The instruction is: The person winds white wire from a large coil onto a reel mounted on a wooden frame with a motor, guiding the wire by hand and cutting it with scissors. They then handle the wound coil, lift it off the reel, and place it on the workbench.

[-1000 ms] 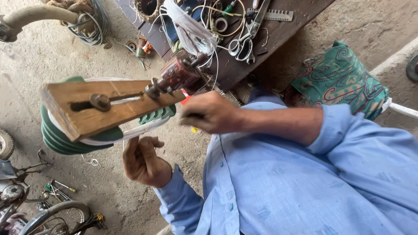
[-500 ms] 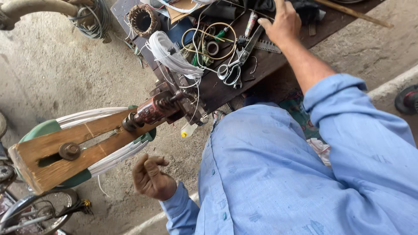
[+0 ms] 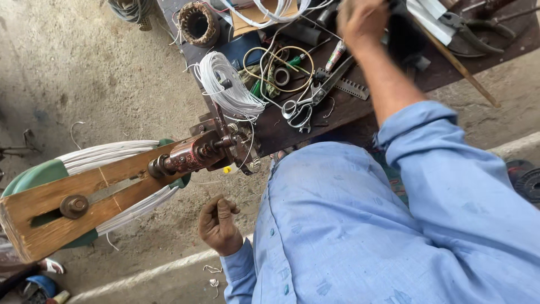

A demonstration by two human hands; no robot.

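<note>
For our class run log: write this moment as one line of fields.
left hand: loosely curled, empty, below winding jig | right hand: blurred, reaching over workbench clutter, hold unclear | scissors: lying untouched

flat brown cardboard piece [image 3: 264, 12] at the bench's far edge, under white wires

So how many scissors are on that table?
1. The scissors lie on the dark table, below the right hand and beside the white wire bundle. Clutter and the blurred hand may hide more. The left hand is lower down.
</note>
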